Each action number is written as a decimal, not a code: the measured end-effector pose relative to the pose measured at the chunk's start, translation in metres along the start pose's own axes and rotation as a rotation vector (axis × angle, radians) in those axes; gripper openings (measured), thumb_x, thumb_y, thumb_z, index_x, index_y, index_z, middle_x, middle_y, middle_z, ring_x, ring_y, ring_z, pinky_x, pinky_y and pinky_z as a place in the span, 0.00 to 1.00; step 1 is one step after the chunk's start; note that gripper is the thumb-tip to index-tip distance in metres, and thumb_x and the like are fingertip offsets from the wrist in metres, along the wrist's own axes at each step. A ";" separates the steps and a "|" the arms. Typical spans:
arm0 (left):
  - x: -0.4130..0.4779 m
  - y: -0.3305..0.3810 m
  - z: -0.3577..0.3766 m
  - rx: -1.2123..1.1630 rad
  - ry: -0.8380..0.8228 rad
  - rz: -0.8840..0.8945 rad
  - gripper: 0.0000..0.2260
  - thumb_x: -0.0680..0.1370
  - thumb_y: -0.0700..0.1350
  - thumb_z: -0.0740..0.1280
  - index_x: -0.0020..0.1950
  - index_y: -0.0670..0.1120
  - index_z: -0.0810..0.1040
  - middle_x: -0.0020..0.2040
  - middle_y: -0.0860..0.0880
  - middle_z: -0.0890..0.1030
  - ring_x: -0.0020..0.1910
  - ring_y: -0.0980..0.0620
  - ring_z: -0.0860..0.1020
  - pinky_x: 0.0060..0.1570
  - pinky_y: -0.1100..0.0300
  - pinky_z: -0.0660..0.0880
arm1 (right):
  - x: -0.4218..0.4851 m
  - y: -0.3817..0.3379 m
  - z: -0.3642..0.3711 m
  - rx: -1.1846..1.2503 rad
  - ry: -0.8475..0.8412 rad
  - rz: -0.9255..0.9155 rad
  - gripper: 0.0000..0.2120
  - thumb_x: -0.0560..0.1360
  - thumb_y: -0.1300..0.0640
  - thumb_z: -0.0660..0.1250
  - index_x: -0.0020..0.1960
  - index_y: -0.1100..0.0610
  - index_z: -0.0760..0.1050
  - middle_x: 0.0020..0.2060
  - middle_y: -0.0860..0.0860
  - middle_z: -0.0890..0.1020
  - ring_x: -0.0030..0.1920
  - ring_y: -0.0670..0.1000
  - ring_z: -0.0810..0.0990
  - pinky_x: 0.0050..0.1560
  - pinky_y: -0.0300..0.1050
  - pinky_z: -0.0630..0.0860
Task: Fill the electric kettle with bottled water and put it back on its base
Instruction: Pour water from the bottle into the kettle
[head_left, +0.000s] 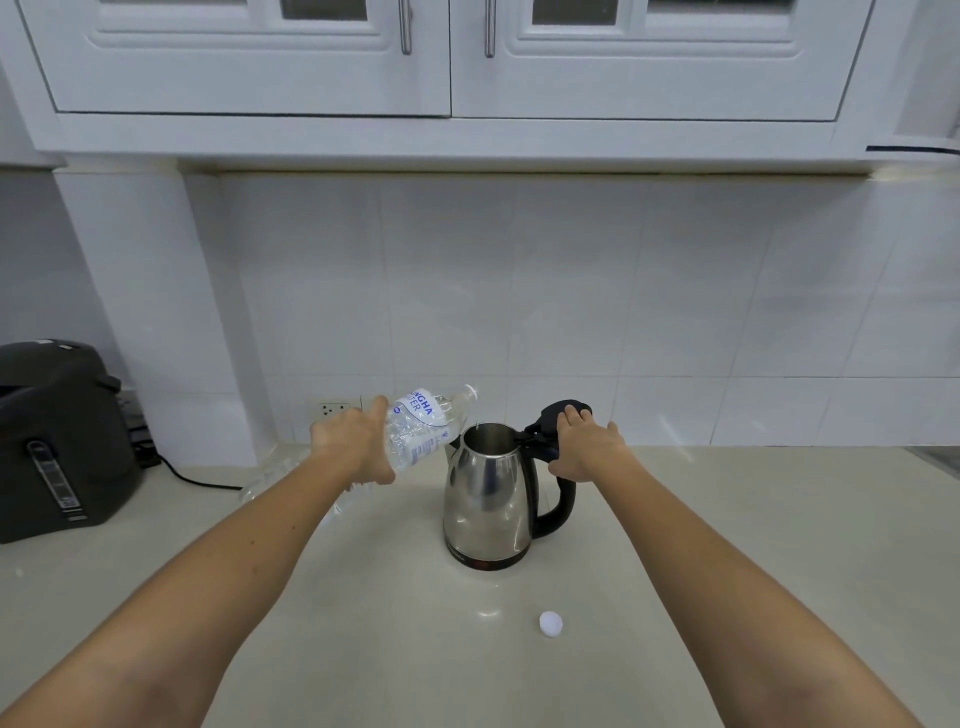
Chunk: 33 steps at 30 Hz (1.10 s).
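Observation:
A steel electric kettle (485, 499) with a black handle stands on the counter, its black lid (556, 415) tipped up and open. My right hand (589, 447) grips the top of the handle, fingers resting on the raised lid. My left hand (358, 441) holds a clear plastic water bottle (421, 426) with a white and blue label, tilted with its uncapped neck up and to the right, just left of the kettle's mouth. The bottle's white cap (550, 623) lies on the counter in front of the kettle. The kettle's base is not visible apart from the kettle.
A dark thermo pot (57, 441) stands at the left edge, with a black cable (192, 478) running along the counter. A wall socket (332, 409) sits behind my left hand. White cabinets (467, 62) hang overhead above the tiled wall.

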<state>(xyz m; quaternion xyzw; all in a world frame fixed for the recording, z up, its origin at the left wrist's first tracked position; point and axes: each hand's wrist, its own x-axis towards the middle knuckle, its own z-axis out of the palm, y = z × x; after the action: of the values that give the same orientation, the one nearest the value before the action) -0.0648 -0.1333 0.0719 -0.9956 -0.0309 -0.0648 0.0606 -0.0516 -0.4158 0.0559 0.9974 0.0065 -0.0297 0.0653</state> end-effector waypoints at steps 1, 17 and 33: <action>0.000 0.000 0.000 -0.001 0.000 0.001 0.34 0.66 0.53 0.74 0.66 0.49 0.62 0.53 0.49 0.79 0.50 0.46 0.79 0.40 0.56 0.73 | 0.000 0.000 0.000 0.000 0.003 -0.001 0.37 0.76 0.49 0.61 0.78 0.61 0.50 0.78 0.54 0.52 0.76 0.55 0.53 0.72 0.59 0.57; 0.007 -0.002 -0.009 0.003 0.018 0.000 0.33 0.65 0.54 0.74 0.64 0.50 0.62 0.51 0.49 0.77 0.51 0.45 0.79 0.41 0.56 0.71 | 0.000 0.000 -0.002 -0.018 -0.011 -0.007 0.36 0.76 0.49 0.60 0.78 0.62 0.49 0.77 0.54 0.52 0.76 0.55 0.53 0.72 0.59 0.57; 0.005 -0.003 -0.016 0.023 0.013 0.007 0.34 0.64 0.55 0.74 0.65 0.50 0.62 0.46 0.51 0.73 0.45 0.46 0.76 0.40 0.57 0.70 | 0.000 0.001 -0.002 -0.009 -0.021 -0.011 0.38 0.77 0.48 0.60 0.78 0.61 0.47 0.78 0.54 0.49 0.77 0.55 0.51 0.73 0.60 0.56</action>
<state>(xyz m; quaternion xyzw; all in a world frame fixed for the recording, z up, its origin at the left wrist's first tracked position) -0.0621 -0.1325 0.0891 -0.9945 -0.0280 -0.0706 0.0727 -0.0517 -0.4161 0.0582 0.9967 0.0113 -0.0407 0.0698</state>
